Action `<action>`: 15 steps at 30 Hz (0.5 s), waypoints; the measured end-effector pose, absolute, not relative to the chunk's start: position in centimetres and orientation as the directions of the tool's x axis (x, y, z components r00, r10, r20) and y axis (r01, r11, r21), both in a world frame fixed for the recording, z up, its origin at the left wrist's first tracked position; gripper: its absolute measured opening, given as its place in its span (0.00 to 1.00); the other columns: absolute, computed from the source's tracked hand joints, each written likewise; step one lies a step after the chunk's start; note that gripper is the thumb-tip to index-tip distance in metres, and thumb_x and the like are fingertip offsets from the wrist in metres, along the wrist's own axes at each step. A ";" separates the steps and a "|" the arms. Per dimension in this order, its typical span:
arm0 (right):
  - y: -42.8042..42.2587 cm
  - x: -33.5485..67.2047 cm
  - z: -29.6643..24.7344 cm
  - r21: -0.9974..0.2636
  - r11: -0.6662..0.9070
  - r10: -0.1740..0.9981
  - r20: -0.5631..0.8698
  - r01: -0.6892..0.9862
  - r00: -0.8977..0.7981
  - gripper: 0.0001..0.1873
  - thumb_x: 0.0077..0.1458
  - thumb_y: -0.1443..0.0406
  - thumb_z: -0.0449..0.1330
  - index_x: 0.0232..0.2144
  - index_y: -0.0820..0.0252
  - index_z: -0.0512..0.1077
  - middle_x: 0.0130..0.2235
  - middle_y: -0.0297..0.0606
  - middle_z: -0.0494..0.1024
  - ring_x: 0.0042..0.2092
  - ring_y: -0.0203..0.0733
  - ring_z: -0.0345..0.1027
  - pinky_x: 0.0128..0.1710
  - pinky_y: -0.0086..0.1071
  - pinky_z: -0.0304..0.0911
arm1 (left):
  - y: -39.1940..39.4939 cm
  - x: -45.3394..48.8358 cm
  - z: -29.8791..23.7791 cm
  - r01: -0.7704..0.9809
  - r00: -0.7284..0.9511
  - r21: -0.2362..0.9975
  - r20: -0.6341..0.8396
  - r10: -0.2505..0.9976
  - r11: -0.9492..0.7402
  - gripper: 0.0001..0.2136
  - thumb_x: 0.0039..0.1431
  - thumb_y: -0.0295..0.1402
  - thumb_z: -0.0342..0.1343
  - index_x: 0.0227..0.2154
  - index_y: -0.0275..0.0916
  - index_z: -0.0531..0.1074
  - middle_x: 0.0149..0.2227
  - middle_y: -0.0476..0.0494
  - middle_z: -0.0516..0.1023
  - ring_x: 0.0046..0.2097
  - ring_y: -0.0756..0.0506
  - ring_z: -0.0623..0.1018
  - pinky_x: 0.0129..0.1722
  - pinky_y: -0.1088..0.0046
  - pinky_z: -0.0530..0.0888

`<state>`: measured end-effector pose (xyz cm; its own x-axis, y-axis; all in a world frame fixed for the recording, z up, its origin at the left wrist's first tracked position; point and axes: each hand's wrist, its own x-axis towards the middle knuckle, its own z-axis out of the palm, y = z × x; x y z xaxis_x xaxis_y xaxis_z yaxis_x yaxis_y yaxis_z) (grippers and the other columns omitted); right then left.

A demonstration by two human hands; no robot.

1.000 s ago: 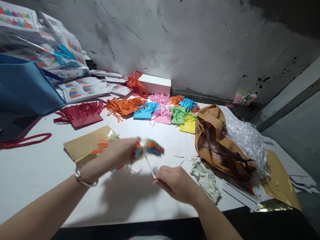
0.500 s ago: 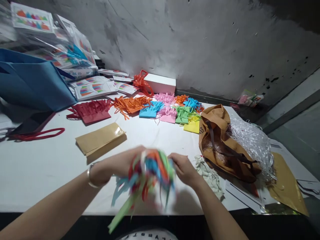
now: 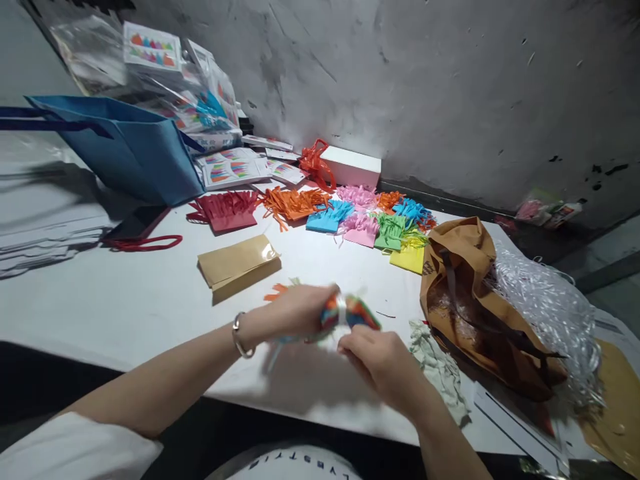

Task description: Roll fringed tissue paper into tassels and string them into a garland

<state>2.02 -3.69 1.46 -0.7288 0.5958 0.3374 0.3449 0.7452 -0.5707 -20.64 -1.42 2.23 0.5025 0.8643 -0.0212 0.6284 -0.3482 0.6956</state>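
A bundle of multicoloured paper strips, blurred, is wrapped in my left hand, above the white table. A white tie circles the bundle near its folded end. Loose orange and green strip ends stick out behind my left wrist. My right hand is closed just below the folded end, thumb and fingers pinched together. What that pinch holds, if anything, cannot be made out. Closest to my left hand lies folded brown kraft paper; crumpled pale gloves or cloth are beside my right forearm.
Fringed paper stacks, including dark red, orange and yellow, lie toward the back. At right are a brown bag and white shredded strips. A blue bag stands left, a white box by the wall.
My left hand has turned and moved right, so the bundle's tied end now points right and its strip ends trail left. My right hand has dropped slightly lower. The camera view has turned left.
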 end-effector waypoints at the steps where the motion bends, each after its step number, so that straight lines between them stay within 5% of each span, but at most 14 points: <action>1: -3.4 2.2 1.9 -0.615 0.721 0.618 0.362 0.319 -0.698 0.13 0.67 0.63 0.52 0.34 0.58 0.74 0.31 0.35 0.74 0.30 0.36 0.65 0.31 0.29 0.58 | -1.6 -20.3 2.1 0.648 0.576 0.645 -0.068 0.815 -0.404 0.15 0.44 0.25 0.59 0.38 0.37 0.70 0.29 0.46 0.75 0.30 0.45 0.73 0.29 0.74 0.67; 4: -2.1 3.0 2.0 -0.774 0.591 0.754 0.429 0.228 -0.498 0.12 0.66 0.61 0.54 0.32 0.57 0.74 0.30 0.34 0.74 0.32 0.36 0.67 0.32 0.29 0.61 | -1.9 -19.7 2.2 0.484 0.732 0.773 -0.101 0.673 -0.411 0.16 0.47 0.30 0.61 0.41 0.40 0.70 0.34 0.46 0.77 0.33 0.46 0.73 0.32 0.73 0.70; 7: -1.5 3.5 0.3 -0.829 0.519 0.837 0.443 0.208 -0.321 0.12 0.68 0.61 0.52 0.35 0.57 0.73 0.31 0.34 0.73 0.32 0.36 0.67 0.30 0.29 0.61 | -1.9 -19.8 2.2 0.109 0.705 0.989 -0.008 0.709 -0.097 0.16 0.47 0.38 0.63 0.38 0.37 0.70 0.33 0.47 0.75 0.32 0.48 0.72 0.31 0.74 0.71; 10: -2.5 3.2 -1.8 -0.851 0.490 0.859 0.434 0.191 -0.271 0.08 0.65 0.61 0.56 0.39 0.57 0.74 0.32 0.33 0.71 0.31 0.35 0.65 0.29 0.28 0.60 | -2.1 -19.6 1.2 -0.210 0.694 0.970 0.058 0.718 0.124 0.17 0.47 0.46 0.61 0.30 0.37 0.68 0.26 0.48 0.70 0.26 0.50 0.69 0.25 0.73 0.68; 15: -4.7 1.7 -2.8 -0.903 0.421 0.881 0.382 0.093 -0.278 0.12 0.64 0.57 0.58 0.46 0.55 0.73 0.35 0.35 0.72 0.30 0.33 0.64 0.28 0.27 0.61 | -2.6 -18.4 -0.6 -0.210 0.710 0.970 0.063 0.701 0.125 0.21 0.45 0.55 0.55 0.27 0.40 0.64 0.20 0.50 0.65 0.20 0.50 0.66 0.22 0.69 0.68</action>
<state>1.72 -4.69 -2.78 -0.2778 0.8813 0.3822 0.0926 0.4205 -0.9025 -18.40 -2.56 -0.56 0.7102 0.7011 0.0633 -0.2098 0.1250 0.9697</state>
